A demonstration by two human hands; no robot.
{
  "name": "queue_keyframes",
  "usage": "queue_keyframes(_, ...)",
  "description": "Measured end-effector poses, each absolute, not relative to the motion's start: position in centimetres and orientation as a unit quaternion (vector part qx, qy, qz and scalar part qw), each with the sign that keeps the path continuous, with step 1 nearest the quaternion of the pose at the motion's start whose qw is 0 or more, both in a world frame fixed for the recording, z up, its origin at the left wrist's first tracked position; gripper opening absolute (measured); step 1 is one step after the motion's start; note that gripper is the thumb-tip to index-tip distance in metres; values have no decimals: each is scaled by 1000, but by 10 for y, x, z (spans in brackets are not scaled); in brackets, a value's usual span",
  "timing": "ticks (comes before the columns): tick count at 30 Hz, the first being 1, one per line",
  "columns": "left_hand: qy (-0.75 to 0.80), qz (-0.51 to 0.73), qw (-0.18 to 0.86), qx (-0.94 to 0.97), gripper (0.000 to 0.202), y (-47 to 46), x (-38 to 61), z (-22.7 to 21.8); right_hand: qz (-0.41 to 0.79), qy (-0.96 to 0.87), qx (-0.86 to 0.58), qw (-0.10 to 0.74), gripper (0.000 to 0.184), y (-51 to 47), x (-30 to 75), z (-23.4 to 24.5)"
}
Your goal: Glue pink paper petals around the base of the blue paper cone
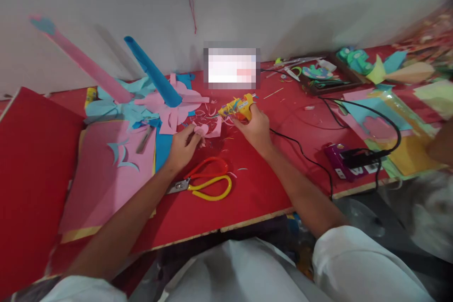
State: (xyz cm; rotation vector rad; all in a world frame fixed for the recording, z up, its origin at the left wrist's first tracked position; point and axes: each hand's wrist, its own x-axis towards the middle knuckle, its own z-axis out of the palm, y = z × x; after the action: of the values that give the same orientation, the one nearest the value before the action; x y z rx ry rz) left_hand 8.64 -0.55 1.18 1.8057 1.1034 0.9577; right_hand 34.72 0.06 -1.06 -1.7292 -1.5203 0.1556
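Fingers of the left hand (pixel 181 147) pinch a pink paper piece (pixel 201 130) by its edge, perhaps leaving its face free for the glue gun (pixel 243 104) gripped in the right hand (pixel 258 128).

Looks like smooth plastic in the glue gun (pixel 244 104) and scissor handles (pixel 212 197), shiny metal in the blades (pixel 180 186). Seems matt paper in the pink disc (pixel 201 130), blue cone (pixel 152 70) and pink sheets (pixel 95 179); glossy in the purple box (pixel 334 152), matt cloth in the sleeve (pixel 354 257).
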Motion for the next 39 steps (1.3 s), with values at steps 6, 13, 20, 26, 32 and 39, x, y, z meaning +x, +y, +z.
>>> queue_keyframes(6,447,375,352,732,53,-3,86,8,64,-602,-684,406,43,-1,346,-11)
queue_keyframes(13,457,352,368,730,63,-3,87,3,65,-617,-659,425,35,-4,343,-11)
queue_keyframes(20,443,363,379,727,56,0,87,-1,43,-634,-651,416,33,-5,340,-11)
queue_keyframes(26,440,358,379,731,32,-1,87,1,44,-644,-638,420,31,-8,336,-10)
queue_keyframes(32,437,340,376,743,31,0,88,4,41,-656,-630,412,28,-9,333,-13)
queue_keyframes(39,436,343,384,738,34,0,87,4,29,-663,-632,401,23,-6,336,-16)
